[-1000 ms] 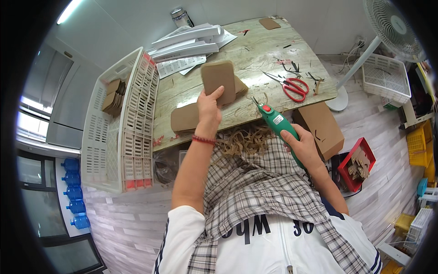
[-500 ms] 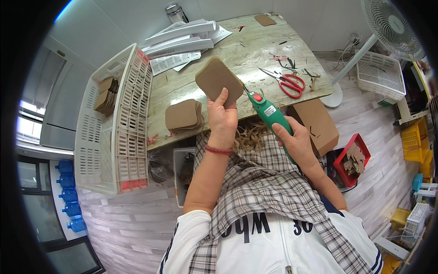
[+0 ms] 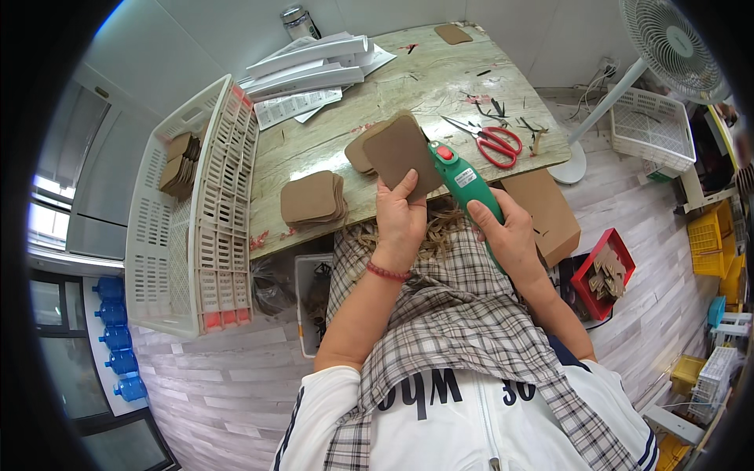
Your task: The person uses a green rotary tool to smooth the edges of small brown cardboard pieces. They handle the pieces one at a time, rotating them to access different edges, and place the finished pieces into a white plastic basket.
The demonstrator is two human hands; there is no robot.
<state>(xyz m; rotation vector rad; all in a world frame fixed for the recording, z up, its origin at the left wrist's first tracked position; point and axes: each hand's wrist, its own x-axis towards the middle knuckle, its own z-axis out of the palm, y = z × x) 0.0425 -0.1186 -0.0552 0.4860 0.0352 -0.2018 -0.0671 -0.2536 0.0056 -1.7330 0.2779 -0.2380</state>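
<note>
Left hand (image 3: 399,221): and here its fingers (image 3: 405,184) were, clamped on a brown panel's near end, thumb flat across the face!
Brown panel (image 3: 402,149): just beyond those fingers, above the surface (image 3: 424,82), long axis running away from the body, far end tipped left.
Right hand (image 3: 512,229): fingers wrapped firmly round a green power tool (image 3: 463,177).
Tool's aim: long axis on a slant, nose ahead and left of the right fingers, up at the panel's right edge; contact, couldn't tell!
Brown stack (image 3: 312,198): left of the left fingers.
Scissors (image 3: 496,145): beyond the right fingers, blades pointing left.
</note>
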